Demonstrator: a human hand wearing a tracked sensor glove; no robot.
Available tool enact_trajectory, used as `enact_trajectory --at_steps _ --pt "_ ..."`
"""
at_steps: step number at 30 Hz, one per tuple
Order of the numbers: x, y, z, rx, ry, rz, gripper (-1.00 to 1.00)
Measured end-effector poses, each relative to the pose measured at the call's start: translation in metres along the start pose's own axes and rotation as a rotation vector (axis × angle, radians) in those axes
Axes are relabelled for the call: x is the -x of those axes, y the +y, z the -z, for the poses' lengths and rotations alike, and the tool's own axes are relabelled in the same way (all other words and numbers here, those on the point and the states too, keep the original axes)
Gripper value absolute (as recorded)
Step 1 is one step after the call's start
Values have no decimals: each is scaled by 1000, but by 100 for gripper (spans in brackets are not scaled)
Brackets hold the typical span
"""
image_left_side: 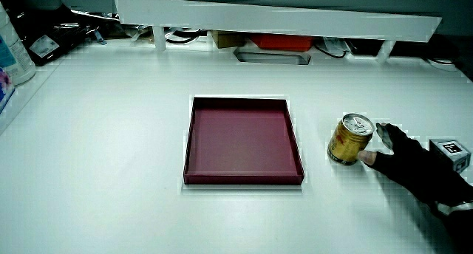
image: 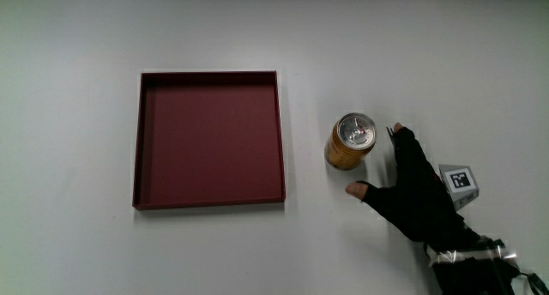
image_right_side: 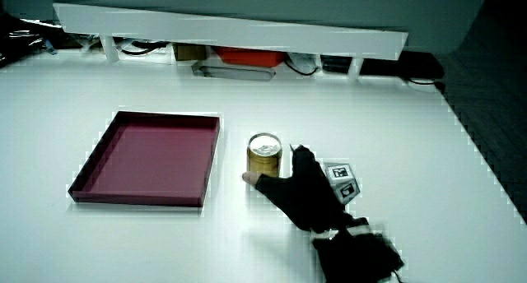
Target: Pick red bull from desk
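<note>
Now I am reaching my hand [image: 412, 188], fingers spread and holding nothing, just beside the upright can [image: 350, 141], standing near the red tray [image: 208, 202]'s three o'clock edge, aiming to wrap it squarely mid-body.

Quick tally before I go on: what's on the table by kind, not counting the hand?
Gold cans: 1, the can standing upright beside the hand, whose fingers are spread toward it without closing on it.
Dark red trays: 1, the tray, with nothing in it.
Total: 2 things.
</note>
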Motion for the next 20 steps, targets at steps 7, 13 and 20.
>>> enact_trajectory --at_steps 7,13,20 --pt "16 3 9 14 0 -45 100" --pt "55 10 37 72 38 -113 100" --pt "90 14 82 164 81 -194 100"
